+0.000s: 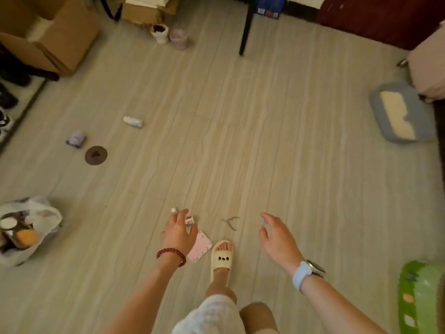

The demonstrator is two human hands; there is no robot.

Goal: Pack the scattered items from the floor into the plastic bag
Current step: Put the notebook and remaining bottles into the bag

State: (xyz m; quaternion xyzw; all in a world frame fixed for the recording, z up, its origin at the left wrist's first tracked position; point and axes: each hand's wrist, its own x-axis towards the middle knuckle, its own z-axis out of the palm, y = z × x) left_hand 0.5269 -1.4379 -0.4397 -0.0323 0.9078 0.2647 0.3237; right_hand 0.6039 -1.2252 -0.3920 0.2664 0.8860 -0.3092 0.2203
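L hand (177, 233) fingers spread over pink card (200, 245), small bottle (173, 210) just beyond; R hand (277, 237) loose, empty

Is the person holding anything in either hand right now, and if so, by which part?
Nothing is held. The left hand reaches open-fingered over small items on the floor; the right hand hangs open and empty.

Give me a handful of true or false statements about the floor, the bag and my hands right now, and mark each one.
1. The plastic bag already holds items. True.
2. The right hand grips the metal nippers. False: they lie on the floor, untouched.
3. A white bottle lies on its side on the floor. True.
4. The left hand wears a watch. False: it wears a red bead bracelet; the watch is on the right wrist.
5. Both feet are bare. False: one wears a cream slipper.
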